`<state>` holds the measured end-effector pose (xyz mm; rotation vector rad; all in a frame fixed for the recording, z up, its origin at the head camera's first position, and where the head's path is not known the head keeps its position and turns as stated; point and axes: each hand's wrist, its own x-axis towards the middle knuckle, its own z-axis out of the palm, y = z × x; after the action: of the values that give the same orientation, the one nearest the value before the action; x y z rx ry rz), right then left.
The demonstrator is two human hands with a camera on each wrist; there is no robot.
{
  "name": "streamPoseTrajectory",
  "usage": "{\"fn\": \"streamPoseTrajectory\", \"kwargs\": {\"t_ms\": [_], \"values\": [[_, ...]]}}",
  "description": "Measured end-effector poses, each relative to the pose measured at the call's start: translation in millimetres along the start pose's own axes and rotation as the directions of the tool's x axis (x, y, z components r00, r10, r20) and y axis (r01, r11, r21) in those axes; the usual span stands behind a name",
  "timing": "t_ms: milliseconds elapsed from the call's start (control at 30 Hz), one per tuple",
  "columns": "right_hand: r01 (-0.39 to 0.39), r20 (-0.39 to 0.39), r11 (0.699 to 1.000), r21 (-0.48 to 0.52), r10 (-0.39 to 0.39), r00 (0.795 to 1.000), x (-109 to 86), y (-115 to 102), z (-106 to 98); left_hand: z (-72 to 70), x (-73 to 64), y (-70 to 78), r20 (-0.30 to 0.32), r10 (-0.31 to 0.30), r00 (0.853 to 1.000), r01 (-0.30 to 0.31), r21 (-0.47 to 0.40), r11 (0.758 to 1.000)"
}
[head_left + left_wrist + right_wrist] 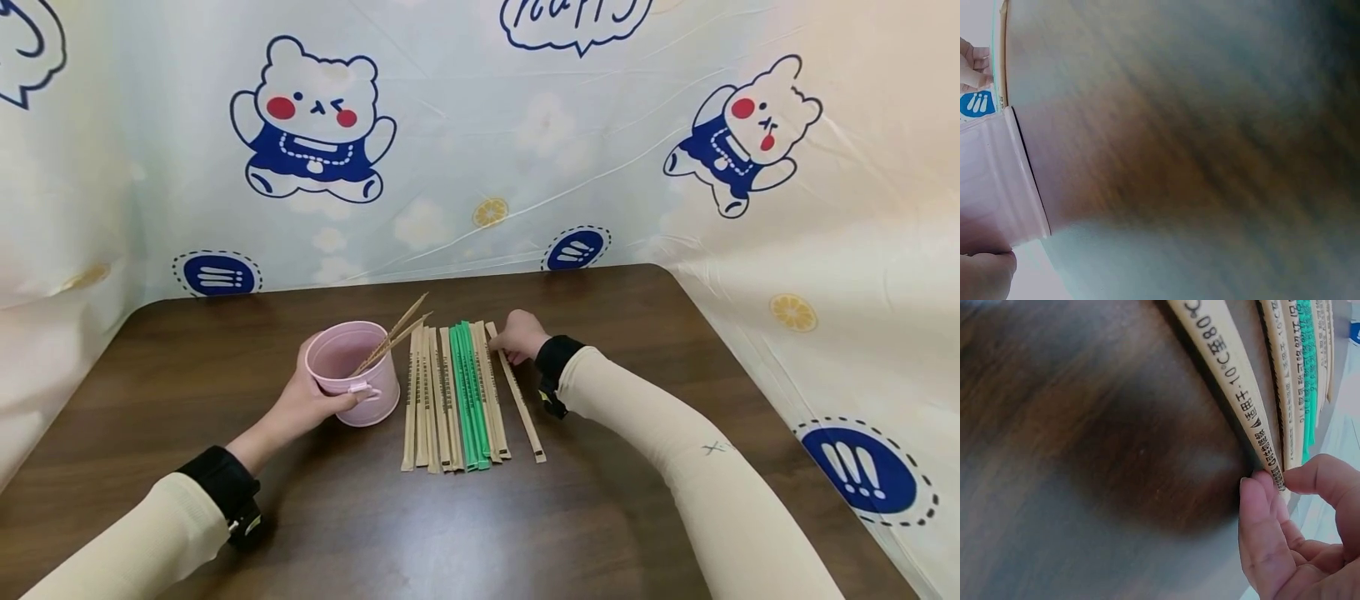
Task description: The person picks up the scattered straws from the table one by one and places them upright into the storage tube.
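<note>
My left hand (309, 402) grips a pink pail-shaped cup (384, 398) by its side, thumb near the small handle at the front. Inside it lean a few brown paper-wrapped straws (405, 329), their ends above the rim. With the thumb and fingers of my right hand (522, 335) I pinch the far end of one brown paper-wrapped straw (1229, 372), printed in black. That straw slants away to the right of a row of wrapped straws, brown ones (435, 400) with several green ones (467, 392) among them. In the left wrist view, the cup wall (997, 181) fills the left edge.
Everything stands on a dark brown wooden table (450, 533) with rounded far corners. A pale curtain (450, 125) with bear cartoons hangs behind it and along both sides. Black bands (221, 487) circle both wrists over cream sleeves.
</note>
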<state>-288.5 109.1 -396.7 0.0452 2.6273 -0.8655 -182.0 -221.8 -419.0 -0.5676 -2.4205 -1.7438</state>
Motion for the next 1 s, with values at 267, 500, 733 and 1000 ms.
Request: {"fn": "streamPoseTrajectory", "kwargs": {"t_ms": [267,500,733,1000], "values": [[-0.005,-0.016,0.992,0.13,0.007,1.0,-3.7,2,-16,3.5,-1.1,1.0,-0.003,-0.026,1.0,0.026,0.02,0.999],[0.102,-0.098,0.975,0.196,-0.084,0.992,-15.8,-5,-42,4.3,-2.4,3.8,0.004,-0.046,0.999,0.046,0.024,0.999],[0.326,-0.27,0.925,0.197,-0.268,0.925,-29.5,-38,-84,3.4,-2.0,5.5,-0.001,-0.047,0.999,0.047,0.043,0.998],[0.555,-0.465,0.797,0.238,-0.408,0.786,-45.7,-72,-111,3.5,-2.0,7.7,-0.01,-0.069,0.998,0.07,0.057,0.996]]}}
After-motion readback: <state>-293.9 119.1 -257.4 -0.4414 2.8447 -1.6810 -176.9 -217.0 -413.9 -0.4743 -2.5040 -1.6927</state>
